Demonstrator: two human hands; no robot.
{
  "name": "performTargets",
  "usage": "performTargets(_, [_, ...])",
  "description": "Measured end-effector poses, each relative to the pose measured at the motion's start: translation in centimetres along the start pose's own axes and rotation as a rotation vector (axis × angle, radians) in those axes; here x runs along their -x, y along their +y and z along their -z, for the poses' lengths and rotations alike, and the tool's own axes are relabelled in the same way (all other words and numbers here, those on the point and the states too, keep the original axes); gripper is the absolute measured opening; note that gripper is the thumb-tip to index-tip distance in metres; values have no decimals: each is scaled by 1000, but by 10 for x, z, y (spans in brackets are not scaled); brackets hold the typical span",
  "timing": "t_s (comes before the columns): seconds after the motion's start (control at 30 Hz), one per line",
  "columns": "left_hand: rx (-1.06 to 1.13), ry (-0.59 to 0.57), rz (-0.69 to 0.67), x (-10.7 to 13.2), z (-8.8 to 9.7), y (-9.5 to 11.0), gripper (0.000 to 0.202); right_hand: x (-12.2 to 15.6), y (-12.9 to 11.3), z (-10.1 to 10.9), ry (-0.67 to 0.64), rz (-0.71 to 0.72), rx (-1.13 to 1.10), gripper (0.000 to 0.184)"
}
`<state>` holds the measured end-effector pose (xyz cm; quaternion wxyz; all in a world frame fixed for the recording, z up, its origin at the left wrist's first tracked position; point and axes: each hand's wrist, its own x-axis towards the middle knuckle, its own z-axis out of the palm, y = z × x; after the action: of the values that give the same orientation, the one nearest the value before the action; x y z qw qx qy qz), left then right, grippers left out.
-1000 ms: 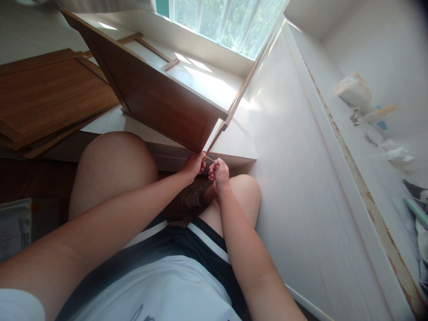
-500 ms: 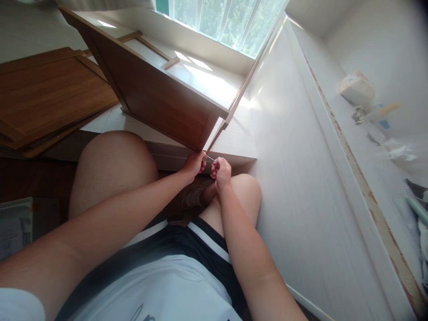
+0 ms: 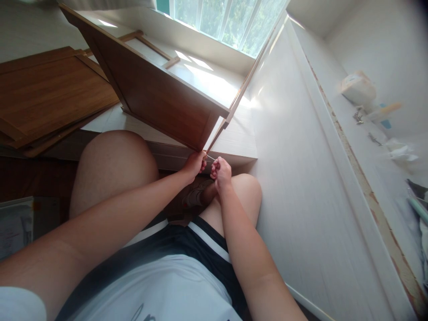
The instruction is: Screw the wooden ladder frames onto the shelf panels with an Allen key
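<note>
The brown wooden panel tilts over the white ledge, its lower corner at the left hand; that hand's fingers curl inward, though whether they close on anything cannot be told; the right hand holds a thin pale rod in a narrow pinch, the rod pointing toward the left hand; the step appears to be fine work at that corner; the next move seems to call for a steady panel and careful alignment of the rod.
</note>
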<state>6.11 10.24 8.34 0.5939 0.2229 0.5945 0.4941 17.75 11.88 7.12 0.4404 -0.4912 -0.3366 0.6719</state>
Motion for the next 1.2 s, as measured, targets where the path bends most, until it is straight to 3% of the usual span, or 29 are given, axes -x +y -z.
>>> performTargets(0.37, [1, -78, 32, 1, -1, -3, 25, 0, 0, 0, -17, -77, 10, 35])
performTargets(0.53, [-11, -140, 58, 5, -3, -1, 22, 0, 0, 1, -20, -32, 21, 34])
performTargets(0.8, [-36, -151, 74, 4, -4, -2, 19, -1, 0, 0, 5, 33, 55, 31])
performTargets(1.2, [-44, -151, 77, 3, -3, -3, 18, -2, 2, 1, -13, -24, 26, 36])
